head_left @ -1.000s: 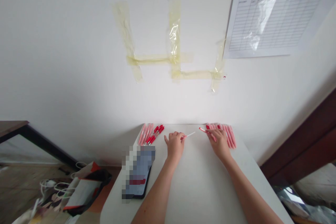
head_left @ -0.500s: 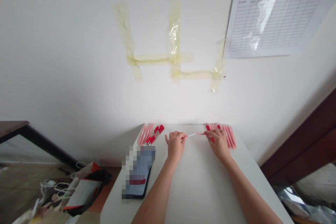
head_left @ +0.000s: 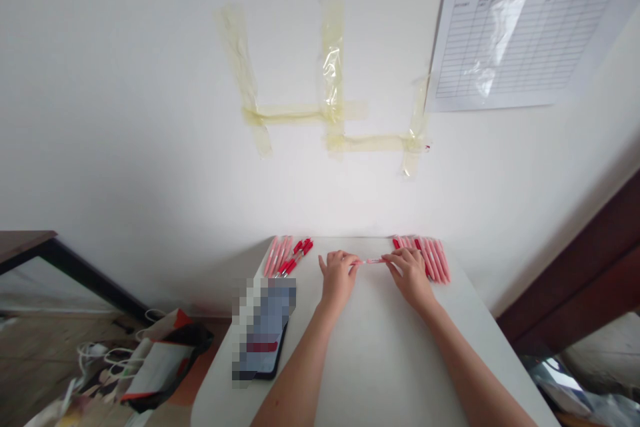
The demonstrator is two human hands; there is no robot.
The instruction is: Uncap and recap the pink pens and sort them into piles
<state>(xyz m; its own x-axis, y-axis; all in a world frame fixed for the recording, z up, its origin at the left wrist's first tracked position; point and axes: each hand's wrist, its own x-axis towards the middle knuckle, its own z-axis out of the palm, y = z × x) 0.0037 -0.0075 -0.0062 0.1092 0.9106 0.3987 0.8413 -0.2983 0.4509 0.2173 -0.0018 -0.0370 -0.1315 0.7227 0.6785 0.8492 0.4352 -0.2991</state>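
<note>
Between my two hands, a slim pink pen (head_left: 373, 261) lies level just above the table, with a short pale stretch along its middle. My left hand (head_left: 339, 280) pinches its left end between thumb and fingers. The right end is in the fingertips of my right hand (head_left: 411, 273). Beside my right hand is a row of pink and red pens (head_left: 438, 260), partly covered by that hand. To the left of my left hand lie several pink pens (head_left: 278, 256) and a small group of red pens (head_left: 299, 257).
A phone (head_left: 267, 330), its screen blurred out, lies on the white table (head_left: 385, 360) near the left edge. The wall (head_left: 165, 113) rises right behind the table, with yellowed tape and a printed sheet (head_left: 520, 40). Bags (head_left: 160, 360) stand on the floor at left.
My right hand has moved left toward my left hand. The white rod between the two pink pen parts has mostly disappeared into the right-hand part, and the gap has shortened.
</note>
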